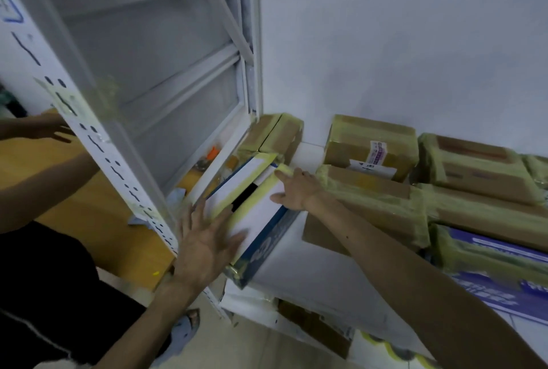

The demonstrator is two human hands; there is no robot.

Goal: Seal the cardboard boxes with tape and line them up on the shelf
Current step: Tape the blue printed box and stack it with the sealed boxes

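As the left hand (207, 245) and right hand (296, 190) press it flat-fingered, the box (261, 214) points lengthwise away.

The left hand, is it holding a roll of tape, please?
No, the left hand lies flat with straight fingers on the white and blue box.

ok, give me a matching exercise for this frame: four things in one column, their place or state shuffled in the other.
Column 1
1. white-and-blue box
2. left hand
3. right hand
4. labelled brown box

Column 2
A. flat on the near end of the white box top
B. against the wall, further right on the shelf
C. top taped in yellowish strips
D. fingers at the far right corner of the white box top

Pairs: 1-C, 2-A, 3-D, 4-B
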